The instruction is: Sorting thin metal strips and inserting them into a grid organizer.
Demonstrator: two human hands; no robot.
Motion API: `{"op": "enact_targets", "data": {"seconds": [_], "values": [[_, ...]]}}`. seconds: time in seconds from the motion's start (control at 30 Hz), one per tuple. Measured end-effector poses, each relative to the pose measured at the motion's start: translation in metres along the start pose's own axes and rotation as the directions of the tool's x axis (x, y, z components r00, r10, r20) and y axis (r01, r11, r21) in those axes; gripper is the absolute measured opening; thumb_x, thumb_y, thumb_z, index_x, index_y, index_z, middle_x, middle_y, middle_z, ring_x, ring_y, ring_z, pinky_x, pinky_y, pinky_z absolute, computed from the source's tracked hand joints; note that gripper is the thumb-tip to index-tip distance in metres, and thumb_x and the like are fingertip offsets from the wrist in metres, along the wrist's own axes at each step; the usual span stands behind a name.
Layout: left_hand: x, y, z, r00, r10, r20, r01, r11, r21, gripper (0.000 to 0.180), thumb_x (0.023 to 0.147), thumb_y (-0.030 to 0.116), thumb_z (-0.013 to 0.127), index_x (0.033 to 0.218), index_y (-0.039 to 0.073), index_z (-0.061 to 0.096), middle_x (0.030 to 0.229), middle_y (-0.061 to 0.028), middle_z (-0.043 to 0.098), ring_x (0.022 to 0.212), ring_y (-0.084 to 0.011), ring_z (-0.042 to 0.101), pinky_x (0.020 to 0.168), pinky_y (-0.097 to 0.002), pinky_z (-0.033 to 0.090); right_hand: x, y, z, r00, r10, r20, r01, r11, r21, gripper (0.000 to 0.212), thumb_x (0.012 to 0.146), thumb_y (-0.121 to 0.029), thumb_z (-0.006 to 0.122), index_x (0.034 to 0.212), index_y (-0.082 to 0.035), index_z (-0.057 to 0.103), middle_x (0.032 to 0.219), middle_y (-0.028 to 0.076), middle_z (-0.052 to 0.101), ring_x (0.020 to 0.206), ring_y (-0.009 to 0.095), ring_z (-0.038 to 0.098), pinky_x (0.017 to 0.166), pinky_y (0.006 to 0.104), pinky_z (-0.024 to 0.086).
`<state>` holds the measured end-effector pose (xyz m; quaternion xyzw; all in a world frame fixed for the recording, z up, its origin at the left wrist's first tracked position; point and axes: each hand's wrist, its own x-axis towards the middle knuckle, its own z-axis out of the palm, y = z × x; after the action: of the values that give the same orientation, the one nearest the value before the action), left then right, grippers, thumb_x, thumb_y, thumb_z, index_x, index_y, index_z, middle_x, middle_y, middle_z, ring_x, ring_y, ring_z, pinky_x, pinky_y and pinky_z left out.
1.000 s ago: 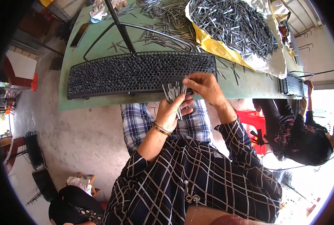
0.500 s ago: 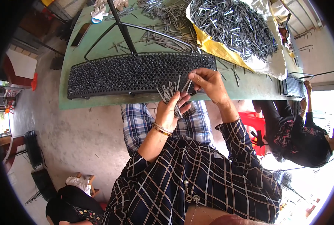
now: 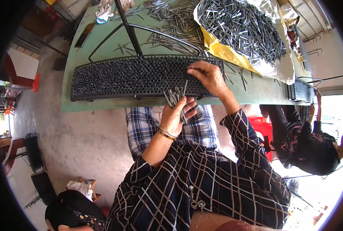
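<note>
My left hand (image 3: 174,117) is closed round a fanned bundle of thin grey metal strips (image 3: 173,98), just in front of the table edge. Before me on the table lies a long black rack (image 3: 140,75) perforated with rows of round holes. Dark pieces fill many holes toward its left, while more holes show bare toward its right. Over the rack's right part, my right hand (image 3: 210,79) has thumb and forefinger pinched together close to the holes. Whatever sits between those fingertips is too small to make out.
A black metal frame (image 3: 131,34) rises behind the rack. Loose strips (image 3: 175,21) lie scattered on the green table (image 3: 77,106). At the back right is an open sack (image 3: 213,46) heaped with strips. Gloves (image 3: 103,14) lie far left. A co-worker (image 3: 308,148) works at another rack (image 3: 303,91) on the right.
My right hand has moved up and slightly left, from beside the bundle to over the rack's holes. My left hand stays nearly where it was, still holding the strips.
</note>
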<state>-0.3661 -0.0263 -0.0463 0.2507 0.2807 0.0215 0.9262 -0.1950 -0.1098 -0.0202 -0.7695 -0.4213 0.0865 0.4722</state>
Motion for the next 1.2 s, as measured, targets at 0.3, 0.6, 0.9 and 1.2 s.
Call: {"op": "enact_targets", "data": {"seconds": [0.3, 0.6, 0.9, 1.2], "values": [[0.0, -0.001, -0.003, 1.0, 0.019, 0.018, -0.02, 0.997, 0.073, 0.021, 0.09, 0.019, 0.059, 0.104, 0.004, 0.056, 0.099, -0.0092, 0.063, 0.095, -0.0212, 0.063, 0.071, -0.0323, 0.057, -0.005, -0.005, 0.004, 0.979, -0.2, -0.031, 0.189, 0.96, -0.208, 0.016, 0.079, -0.01, 0.068, 0.093, -0.003, 0.067, 0.094, 0.009, 0.063, 0.08, 0.024, 0.063, 0.07, 0.0306, 0.051], [-0.003, -0.005, 0.001, 1.0, -0.001, 0.022, -0.001, 0.997, 0.081, 0.019, 0.091, 0.016, 0.057, 0.104, 0.002, 0.056, 0.099, -0.0107, 0.064, 0.091, -0.0206, 0.063, 0.069, -0.0336, 0.058, -0.005, -0.01, 0.006, 0.995, -0.09, -0.04, 0.078, 0.968, -0.239, 0.016, 0.078, -0.012, 0.069, 0.091, -0.003, 0.067, 0.089, 0.01, 0.061, 0.069, 0.024, 0.061, 0.062, 0.0311, 0.049], [-0.004, -0.003, 0.003, 1.0, 0.003, 0.016, -0.004, 0.995, 0.096, 0.019, 0.091, 0.016, 0.056, 0.104, 0.002, 0.056, 0.099, -0.0115, 0.063, 0.092, -0.0218, 0.063, 0.07, -0.0339, 0.058, -0.002, -0.007, 0.012, 0.969, -0.239, -0.069, 0.208, 0.929, -0.305, 0.016, 0.078, -0.009, 0.067, 0.094, -0.004, 0.068, 0.086, 0.009, 0.061, 0.072, 0.026, 0.061, 0.065, 0.033, 0.049], [-0.003, -0.004, 0.0, 1.0, 0.006, 0.029, -0.008, 0.997, 0.071, 0.018, 0.092, 0.016, 0.055, 0.104, 0.002, 0.056, 0.099, -0.011, 0.063, 0.091, -0.0211, 0.063, 0.07, -0.0333, 0.058, 0.0, -0.015, 0.009, 0.947, -0.308, 0.094, 0.315, 0.821, -0.476, 0.017, 0.08, -0.011, 0.066, 0.095, -0.004, 0.067, 0.089, 0.009, 0.059, 0.077, 0.027, 0.06, 0.067, 0.0338, 0.049]]}}
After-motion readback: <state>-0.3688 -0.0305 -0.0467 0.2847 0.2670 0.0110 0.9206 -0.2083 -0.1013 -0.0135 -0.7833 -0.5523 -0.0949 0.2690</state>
